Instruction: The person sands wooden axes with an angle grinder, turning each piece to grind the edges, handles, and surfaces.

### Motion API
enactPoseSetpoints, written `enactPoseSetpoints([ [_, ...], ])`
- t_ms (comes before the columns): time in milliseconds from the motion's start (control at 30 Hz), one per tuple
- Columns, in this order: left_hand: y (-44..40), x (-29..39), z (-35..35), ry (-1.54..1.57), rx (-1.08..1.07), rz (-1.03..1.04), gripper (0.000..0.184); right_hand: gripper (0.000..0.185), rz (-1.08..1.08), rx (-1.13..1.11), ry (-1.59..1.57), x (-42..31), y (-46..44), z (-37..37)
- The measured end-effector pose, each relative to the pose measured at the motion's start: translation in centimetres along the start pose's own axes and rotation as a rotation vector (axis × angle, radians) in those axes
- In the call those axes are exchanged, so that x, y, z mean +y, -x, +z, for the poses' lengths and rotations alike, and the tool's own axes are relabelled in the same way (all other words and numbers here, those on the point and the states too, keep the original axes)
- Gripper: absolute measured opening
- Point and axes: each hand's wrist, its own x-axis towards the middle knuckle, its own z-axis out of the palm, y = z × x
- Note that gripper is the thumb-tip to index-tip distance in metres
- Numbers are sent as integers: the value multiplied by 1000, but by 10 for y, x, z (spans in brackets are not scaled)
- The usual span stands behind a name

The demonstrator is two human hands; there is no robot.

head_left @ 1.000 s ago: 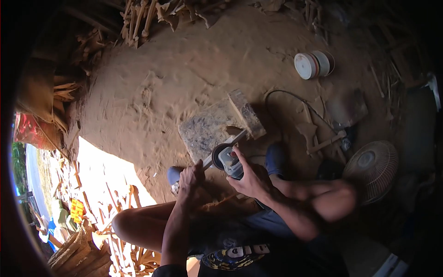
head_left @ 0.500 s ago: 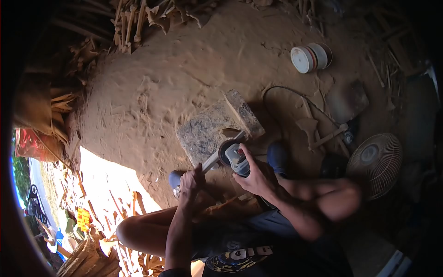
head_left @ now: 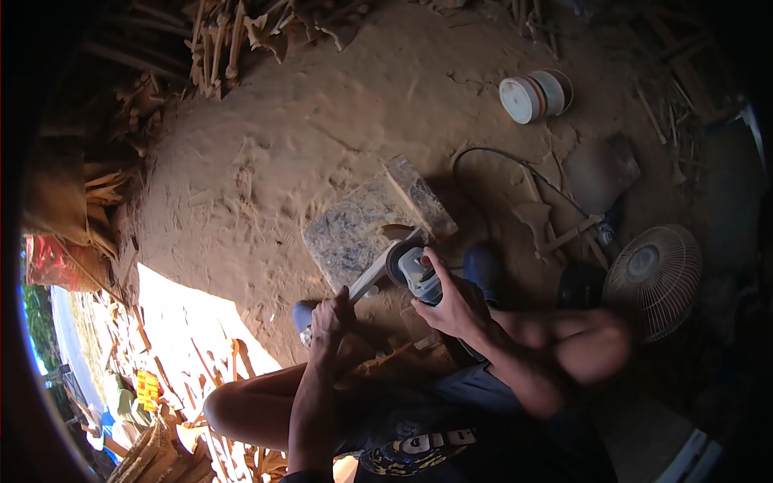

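1. One stick [head_left: 372, 278] lies along the near edge of the slab [head_left: 345, 239], its long axis slanting from the person's left, up and away to the right.
2. Its far end points to the block [head_left: 421, 197] raised on the slab's right edge, near that block's near corner; whether they touch I cannot tell.
3. Its near end runs past the slab's near left corner.
4. Left hand [head_left: 330, 319] is wrapped round that near end, fingers curled, back of the hand up; the forearm comes almost straight forward from the body.
5. Right hand [head_left: 456, 307] holds the grinder [head_left: 420, 278], index finger stretched along its head, thumb on the opposite side; the forearm slants in from the right.
6. The disc [head_left: 396, 262] meets the stick's right side in view, by the slab's near edge; actual contact is unclear.
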Motion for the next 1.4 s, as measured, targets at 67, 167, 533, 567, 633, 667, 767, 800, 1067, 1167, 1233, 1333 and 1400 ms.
enactPoseSetpoints([
  [67, 1, -1, 1, -5, 11, 0, 25, 93, 6, -9, -21, 1, 0, 0],
  [167, 0, 0, 0, -26, -21, 5, 26, 92, 22, -50, -81, 0, 2, -2],
  [533, 0, -2, 5, 8, 33, 47, 26, 90, -32, 180, 67, 21, -9, -20],
  [567, 0, -2, 6, 13, 43, 46, 26, 90, -24, 178, 68, 19, -9, -21],
  [633, 0, -3, 6, 13, 64, 45, 25, 91, -23, 169, 86, 16, -11, -21],
  [667, 1, -3, 6, 14, 76, 46, 25, 91, -30, 163, 104, 15, -12, -19],
  [767, 0, -3, 6, 20, 91, 40, 25, 91, 30, 106, 140, 12, -14, -17],
  [800, 1, -3, 5, 22, 90, 34, 25, 91, 63, 80, 149, 11, -14, -17],
  [1067, -2, -2, 3, 14, -26, -48, 39, 93, 9, 172, 212, 21, -15, -9],
  [1167, 0, -2, 4, 5, 38, 9, 25, 94, 46, 181, 259, 15, -18, -14],
  [1233, 1, -3, 5, -2, 66, 37, 21, 93, 96, 175, 257, 8, -22, -22],
  [1333, 0, -2, 6, -24, 49, 37, 21, 93, 152, 189, 165, 9, -29, -31],
  [1400, -1, 0, 5, -43, 43, 40, 21, 93, 120, 239, 36, 29, -34, -32],
])
